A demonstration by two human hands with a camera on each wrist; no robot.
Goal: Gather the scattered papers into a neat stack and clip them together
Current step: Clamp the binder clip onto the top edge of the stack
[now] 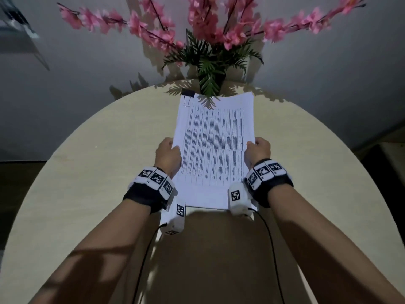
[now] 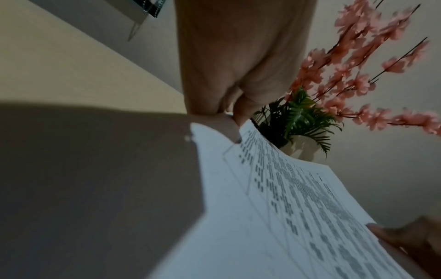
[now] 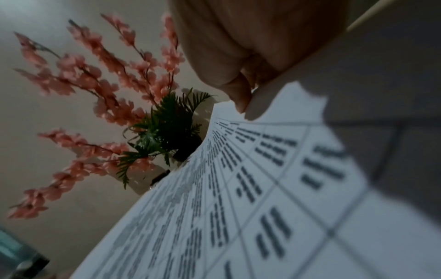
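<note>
Above table [image 1: 87, 172]: 2 hands [image 1: 167, 153] gripping clipped papers [image 1: 214, 150].

**Count on the table: one of nearly everything, two hands**

One stack of papers [image 1: 214, 150], sheet number not countable. One binder clip [image 1: 188, 94] at its eleven o'clock corner. One potted plant [image 1: 211, 69] at twelve o'clock, its pink flower sprays too tangled to count. One round table [image 1: 87, 172]. Two hands: left hand [image 1: 167, 155] at nine o'clock of the stack, right hand [image 1: 258, 151] at three.

Home — flower vase [image 1: 210, 82], round table [image 1: 87, 172]
</note>
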